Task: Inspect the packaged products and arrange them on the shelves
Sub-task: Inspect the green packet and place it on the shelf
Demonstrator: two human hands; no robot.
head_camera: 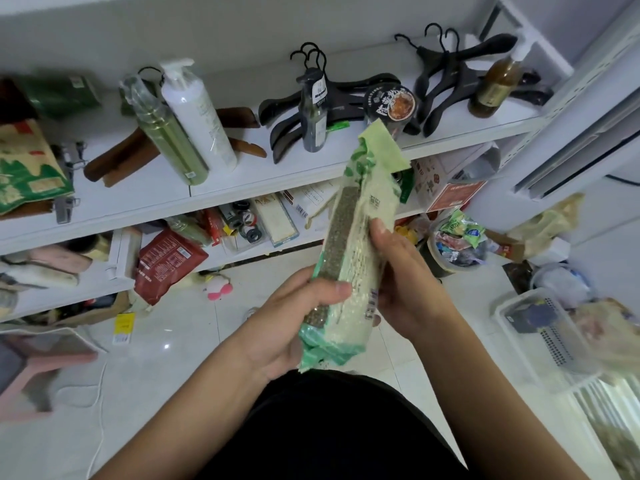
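A long green and cream food packet (360,220) stands nearly upright in front of me, its top reaching the edge of the white upper shelf (242,181). My left hand (291,323) grips its lower part from the left, thumb across the front. My right hand (405,278) holds the right edge, fingers curled behind it. On the upper shelf stand a white pump bottle (197,112), a green bottle (166,133), a dark bottle (313,112) and a round black tub (393,103). A red packet (166,265) leans on the lower shelf.
Black hangers (446,84) and an amber pump bottle (493,88) lie on the upper shelf at the right. A tub of snack packets (457,240) and a clear plastic bin (540,327) sit on the white floor at the right. A pink stool (41,362) stands at the left.
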